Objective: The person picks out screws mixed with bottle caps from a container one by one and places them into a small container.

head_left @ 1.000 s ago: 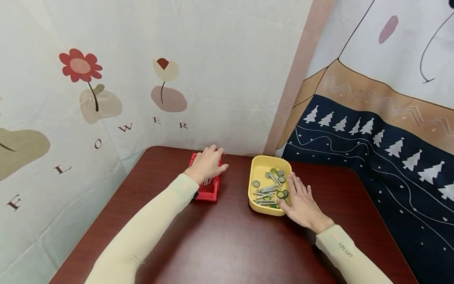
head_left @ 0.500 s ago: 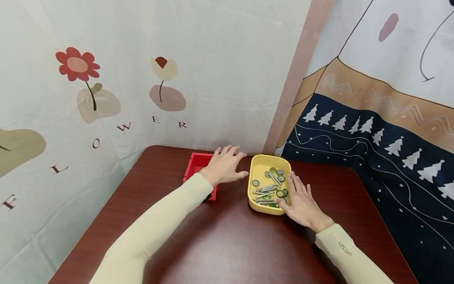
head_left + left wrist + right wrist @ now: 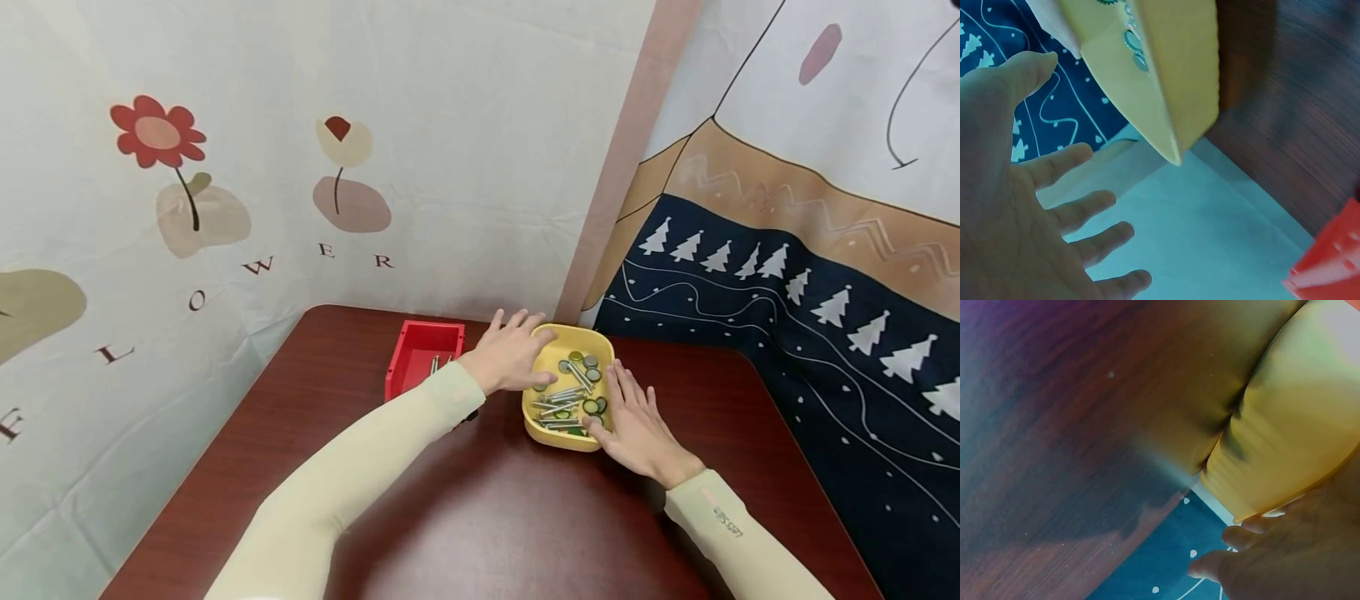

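1. Head view: our left hand (image 3: 513,358), fingers spread and holding nothing, hovers over the left rim of the shallow yellow plastic tray (image 3: 567,337); the tray holds silver metal bolts (image 3: 564,403) and round green-centred caps (image 3: 592,407). Our right hand (image 3: 636,428) lies flat, fingers straight, against the tray's right edge, bracing it. The open red plastic box (image 3: 422,360) sits just left of our left wrist, a couple of bolts inside.
2. Left wrist view: palm open, nothing gripped; tray just beyond the fingertips (image 3: 1079,154).
3. Right wrist view: fingers rest on the tray wall (image 3: 1297,425).
4. We judge this is the reach step; next calls for pinching one bolt.
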`<control>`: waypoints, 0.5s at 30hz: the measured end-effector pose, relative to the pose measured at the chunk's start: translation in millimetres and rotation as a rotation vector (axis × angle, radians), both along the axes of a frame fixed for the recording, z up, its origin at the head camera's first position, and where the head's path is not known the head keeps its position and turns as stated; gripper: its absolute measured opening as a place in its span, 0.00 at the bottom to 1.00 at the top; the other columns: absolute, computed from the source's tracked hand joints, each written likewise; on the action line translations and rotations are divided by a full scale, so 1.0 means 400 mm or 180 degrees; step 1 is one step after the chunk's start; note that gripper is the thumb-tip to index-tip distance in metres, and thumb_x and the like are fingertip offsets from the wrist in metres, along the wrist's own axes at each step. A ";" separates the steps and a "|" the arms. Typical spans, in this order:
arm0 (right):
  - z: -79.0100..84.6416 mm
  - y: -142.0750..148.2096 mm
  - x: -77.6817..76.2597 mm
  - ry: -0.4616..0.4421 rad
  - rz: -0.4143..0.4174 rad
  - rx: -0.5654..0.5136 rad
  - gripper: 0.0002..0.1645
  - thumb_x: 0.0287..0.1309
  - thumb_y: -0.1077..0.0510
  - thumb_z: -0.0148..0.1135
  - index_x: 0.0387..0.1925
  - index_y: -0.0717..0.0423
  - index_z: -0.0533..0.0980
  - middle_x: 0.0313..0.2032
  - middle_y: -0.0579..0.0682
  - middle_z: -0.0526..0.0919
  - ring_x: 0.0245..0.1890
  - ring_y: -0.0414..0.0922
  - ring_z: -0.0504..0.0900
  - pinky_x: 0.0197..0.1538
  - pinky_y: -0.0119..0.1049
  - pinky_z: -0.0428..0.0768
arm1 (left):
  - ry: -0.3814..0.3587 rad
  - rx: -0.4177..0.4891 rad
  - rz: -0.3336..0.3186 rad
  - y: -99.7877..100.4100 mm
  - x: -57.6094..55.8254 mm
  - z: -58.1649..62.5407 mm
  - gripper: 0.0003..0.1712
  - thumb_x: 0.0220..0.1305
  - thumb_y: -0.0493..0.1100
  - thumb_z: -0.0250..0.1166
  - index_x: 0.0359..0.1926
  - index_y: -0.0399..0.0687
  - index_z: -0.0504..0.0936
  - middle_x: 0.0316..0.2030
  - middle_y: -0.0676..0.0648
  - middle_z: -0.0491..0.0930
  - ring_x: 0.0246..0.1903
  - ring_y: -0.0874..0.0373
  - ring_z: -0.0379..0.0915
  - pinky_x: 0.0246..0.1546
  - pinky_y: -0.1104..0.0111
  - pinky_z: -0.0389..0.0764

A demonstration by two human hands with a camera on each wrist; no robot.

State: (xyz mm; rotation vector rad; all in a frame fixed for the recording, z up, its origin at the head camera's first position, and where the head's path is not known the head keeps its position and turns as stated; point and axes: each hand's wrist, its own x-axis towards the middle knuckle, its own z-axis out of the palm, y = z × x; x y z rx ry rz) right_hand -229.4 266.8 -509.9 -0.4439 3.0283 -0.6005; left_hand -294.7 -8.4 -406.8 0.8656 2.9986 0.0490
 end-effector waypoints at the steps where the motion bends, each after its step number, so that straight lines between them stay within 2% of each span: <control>1: 0.000 0.000 0.000 0.0009 -0.0001 0.0000 0.63 0.85 0.33 0.61 0.96 0.63 0.42 0.96 0.64 0.37 0.95 0.73 0.42 0.89 0.85 0.42 | -0.0036 -0.0013 -0.0017 0.009 0.000 0.001 0.46 0.79 0.74 0.68 0.89 0.67 0.71 0.93 0.46 0.62 0.93 0.41 0.57 0.93 0.35 0.57; 9: 0.001 -0.003 0.002 0.0055 0.0037 -0.0023 0.63 0.84 0.34 0.61 0.95 0.64 0.43 0.96 0.66 0.39 0.95 0.73 0.44 0.89 0.85 0.43 | -0.0304 -0.0111 -0.0141 0.073 -0.010 0.002 0.43 0.77 0.68 0.74 0.86 0.65 0.76 0.89 0.47 0.68 0.88 0.43 0.66 0.90 0.37 0.66; 15: 0.001 0.000 0.000 0.0090 0.0038 0.0029 0.61 0.85 0.35 0.60 0.95 0.65 0.44 0.96 0.66 0.40 0.95 0.74 0.45 0.89 0.86 0.45 | -0.0410 -0.0205 -0.0206 0.104 -0.016 -0.001 0.42 0.78 0.67 0.74 0.86 0.63 0.77 0.84 0.47 0.75 0.82 0.49 0.73 0.80 0.45 0.81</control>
